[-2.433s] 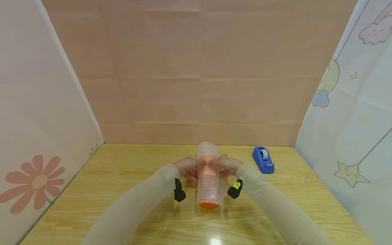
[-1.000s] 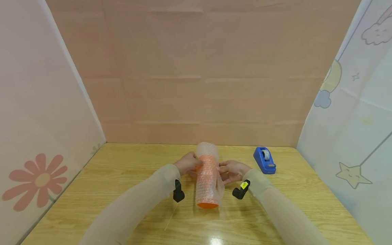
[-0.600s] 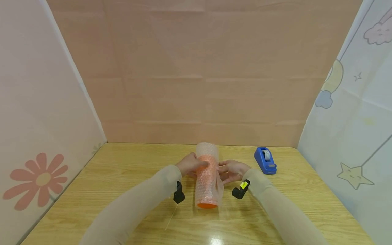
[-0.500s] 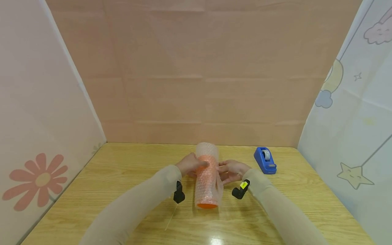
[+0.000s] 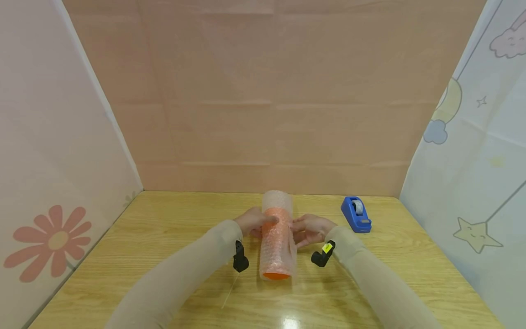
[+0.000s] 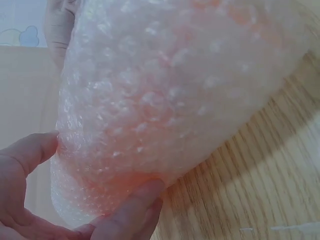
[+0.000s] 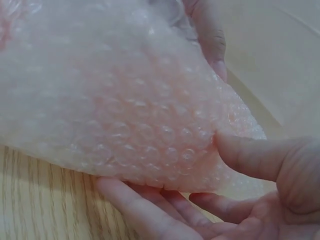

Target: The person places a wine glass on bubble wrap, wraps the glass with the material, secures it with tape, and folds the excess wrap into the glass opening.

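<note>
Roll (image 5: pixel 277 256), orange, in bubble wrap (image 7: pixel 140 125), lies lengthwise mid surface (image 5: pixel 185 214). L hand (image 5: pixel 252 221) half curled round it, thumb on top; R hand (image 5: pixel 314 229) pinches wrap at R side, thumb over, fingers under. Blue tape disp. (image 5: pixel 350 212) nr R hand, apart.

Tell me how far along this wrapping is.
Done: bubble wrap surrounds the orange cylinder. In hand: the left hand and the right hand hold the bubble wrap from either side. To do, probably: taping; no fastening shows, and the blue tape dispenser stands apart.
</note>
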Action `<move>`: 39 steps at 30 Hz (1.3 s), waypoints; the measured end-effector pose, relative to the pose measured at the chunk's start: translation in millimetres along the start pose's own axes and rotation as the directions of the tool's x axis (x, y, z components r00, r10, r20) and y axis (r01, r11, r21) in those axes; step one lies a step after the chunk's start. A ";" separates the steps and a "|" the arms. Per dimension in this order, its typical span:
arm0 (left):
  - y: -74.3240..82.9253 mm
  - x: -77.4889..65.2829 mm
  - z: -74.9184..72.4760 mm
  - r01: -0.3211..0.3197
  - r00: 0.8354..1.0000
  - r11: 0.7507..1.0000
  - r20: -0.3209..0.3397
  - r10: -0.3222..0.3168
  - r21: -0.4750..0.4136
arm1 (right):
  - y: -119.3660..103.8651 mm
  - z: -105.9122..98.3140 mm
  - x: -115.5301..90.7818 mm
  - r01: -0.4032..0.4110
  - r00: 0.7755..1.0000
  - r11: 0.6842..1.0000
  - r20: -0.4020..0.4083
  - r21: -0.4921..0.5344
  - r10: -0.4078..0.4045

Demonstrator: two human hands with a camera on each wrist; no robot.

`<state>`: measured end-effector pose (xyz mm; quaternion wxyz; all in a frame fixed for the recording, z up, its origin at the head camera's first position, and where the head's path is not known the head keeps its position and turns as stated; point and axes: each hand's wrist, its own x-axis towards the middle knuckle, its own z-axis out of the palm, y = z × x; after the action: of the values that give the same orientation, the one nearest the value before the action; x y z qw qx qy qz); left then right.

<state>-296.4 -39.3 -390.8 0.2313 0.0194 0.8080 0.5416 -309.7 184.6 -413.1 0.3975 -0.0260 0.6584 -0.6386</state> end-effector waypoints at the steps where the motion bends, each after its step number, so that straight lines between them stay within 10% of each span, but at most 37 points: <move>1: -0.1 -0.3 -0.3 0.005 1.000 1.000 -0.001 -0.005 0.007 | 0.0 0.6 -0.3 -0.002 1.000 1.000 -0.005 0.006 0.002; 17: -15.7 16.6 2.1 0.047 0.991 0.987 0.130 -0.027 -0.152 | -11.0 11.0 -11.8 -0.055 0.964 0.985 -0.265 -0.162 0.011; 39: -8.6 10.8 -5.0 0.026 0.991 0.996 0.132 -0.014 -0.087 | -17.2 18.0 -11.8 -0.082 0.955 0.985 -0.296 -0.152 0.034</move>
<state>-306.1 -44.2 -400.7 0.2899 0.0365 0.7666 0.5719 -299.8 173.1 -390.1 0.3110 0.0557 0.7603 -0.5676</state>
